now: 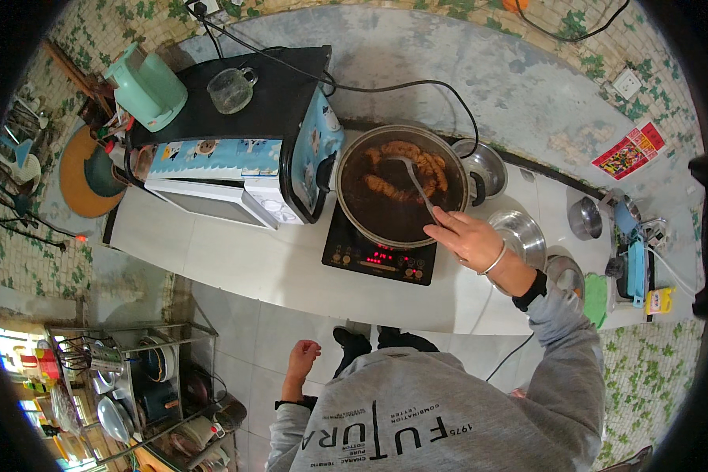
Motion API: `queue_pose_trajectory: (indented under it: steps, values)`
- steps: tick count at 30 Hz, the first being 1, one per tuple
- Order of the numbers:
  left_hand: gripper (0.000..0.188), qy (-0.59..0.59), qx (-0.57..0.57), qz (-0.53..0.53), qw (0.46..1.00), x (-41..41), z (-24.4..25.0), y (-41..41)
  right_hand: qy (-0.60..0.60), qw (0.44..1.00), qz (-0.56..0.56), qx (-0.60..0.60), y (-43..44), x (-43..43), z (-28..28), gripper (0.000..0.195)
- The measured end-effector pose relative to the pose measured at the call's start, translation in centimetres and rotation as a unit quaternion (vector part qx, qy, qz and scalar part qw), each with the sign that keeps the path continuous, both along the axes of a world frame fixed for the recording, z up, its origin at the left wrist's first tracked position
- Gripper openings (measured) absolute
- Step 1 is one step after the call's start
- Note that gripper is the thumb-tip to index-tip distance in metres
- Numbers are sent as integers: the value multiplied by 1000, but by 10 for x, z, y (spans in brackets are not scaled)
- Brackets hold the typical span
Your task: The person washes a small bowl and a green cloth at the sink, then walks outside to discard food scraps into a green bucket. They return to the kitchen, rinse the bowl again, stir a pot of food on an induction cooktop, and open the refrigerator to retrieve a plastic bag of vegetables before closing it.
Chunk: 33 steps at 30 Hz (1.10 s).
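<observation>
My right hand [475, 239] grips the handle of a metal spoon or ladle [416, 180] over the near right rim of a wide pot [343, 203]. The tool's head rests among browned pieces of food [383, 187] in dark brown liquid [383, 218]; what kind of food it is, I cannot tell. Beneath the pot is a black induction cooker [354, 253] with red lit digits. My left hand [302, 358] hangs low beside my body, away from the counter, its fingers loosely curled and nothing visible in them.
Left of the pot stands a covered microwave oven [212, 200] bearing a green kettle [153, 88] and a glass mug [231, 91]. Metal bowls [522, 233] sit to the right, close to my forearm. A black cord [389, 88] loops behind the pot. A metal rack [180, 366] stands lower left.
</observation>
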<state>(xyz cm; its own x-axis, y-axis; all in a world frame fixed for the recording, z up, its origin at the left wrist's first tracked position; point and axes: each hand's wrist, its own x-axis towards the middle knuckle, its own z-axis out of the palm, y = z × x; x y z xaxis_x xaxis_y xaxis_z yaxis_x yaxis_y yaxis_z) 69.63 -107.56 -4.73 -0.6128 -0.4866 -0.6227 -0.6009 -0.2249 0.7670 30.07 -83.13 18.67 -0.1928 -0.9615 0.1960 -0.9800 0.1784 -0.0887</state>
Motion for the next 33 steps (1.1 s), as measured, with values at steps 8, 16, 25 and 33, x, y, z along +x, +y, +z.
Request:
queue_pose_trajectory:
  steps: [8,16,25,33]
  values:
    - [17,11,20,23,999,1,-6,2,51,997,16,-55,-22,-23,6,48]
    - [20,-19,18,19,999,13,-5,-2,19,998,5,-58,-38,-45,-19,37]
    - [20,-16,20,19,999,15,-8,2,-76,995,-32,-54,-34,-46,-41,24]
    - [20,-21,19,9,1000,12,-9,2,-134,988,-28,-65,-15,-16,-29,22]
